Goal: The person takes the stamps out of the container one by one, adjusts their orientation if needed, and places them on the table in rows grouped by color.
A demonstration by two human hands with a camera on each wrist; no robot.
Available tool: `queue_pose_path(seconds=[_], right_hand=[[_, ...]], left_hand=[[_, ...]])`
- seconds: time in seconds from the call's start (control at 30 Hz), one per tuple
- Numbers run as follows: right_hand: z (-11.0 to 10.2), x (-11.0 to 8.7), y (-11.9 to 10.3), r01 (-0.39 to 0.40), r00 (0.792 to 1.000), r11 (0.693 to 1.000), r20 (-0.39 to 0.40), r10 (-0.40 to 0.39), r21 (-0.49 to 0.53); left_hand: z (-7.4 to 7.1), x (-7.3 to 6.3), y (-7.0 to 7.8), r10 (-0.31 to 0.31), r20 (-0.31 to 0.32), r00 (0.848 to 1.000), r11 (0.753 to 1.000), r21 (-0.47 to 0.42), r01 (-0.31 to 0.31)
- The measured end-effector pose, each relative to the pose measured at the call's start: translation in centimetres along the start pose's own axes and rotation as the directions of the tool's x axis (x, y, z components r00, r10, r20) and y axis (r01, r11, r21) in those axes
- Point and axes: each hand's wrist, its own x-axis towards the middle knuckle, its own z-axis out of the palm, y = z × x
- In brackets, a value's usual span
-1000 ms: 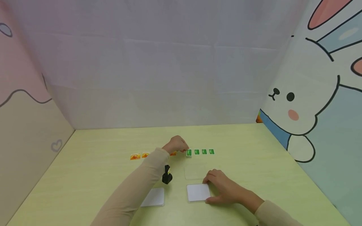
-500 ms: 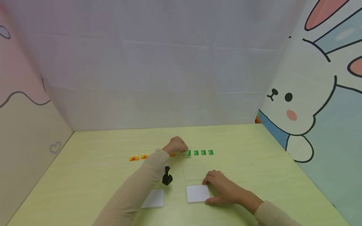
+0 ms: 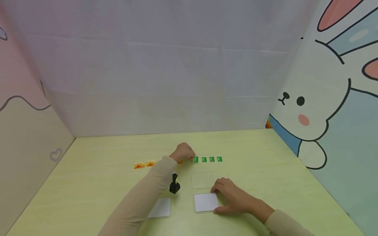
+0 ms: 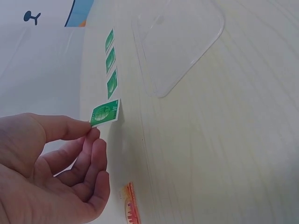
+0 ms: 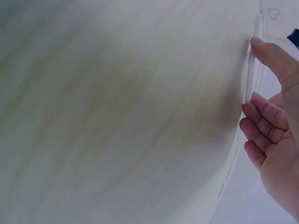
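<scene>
My left hand [image 3: 183, 151] pinches a green stamp-like card [image 4: 105, 112] with a white border between thumb and fingertips. That card is tilted at the near end of a row of similar green stamps [image 4: 110, 58]. Lower down, my right hand [image 3: 233, 197] holds a flat white rectangular case [image 3: 206, 202] by its right side. In the right wrist view the thumb lies at one end of the case [image 5: 251, 70] and fingertips touch the other.
Several orange stamps [image 3: 139, 166] lie left of the green ones, partly behind the left sleeve. A clear plastic lid [image 4: 182, 42] lies before the green row. Another white case [image 3: 160, 208] sits by the left forearm. A small black object [image 3: 174, 184] is at the left wrist.
</scene>
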Motion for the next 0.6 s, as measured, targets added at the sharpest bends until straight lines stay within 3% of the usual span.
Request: queue_pose_path(seconds=[0.6], right_hand=[[0.3, 0.0, 0.4, 0.015, 1.0, 1.0, -0.017, -0.015, -0.017]], left_hand=[[0.7, 1.5, -0.3, -0.037, -0.008, 0.999, 0.999, 0.028, 0.037]])
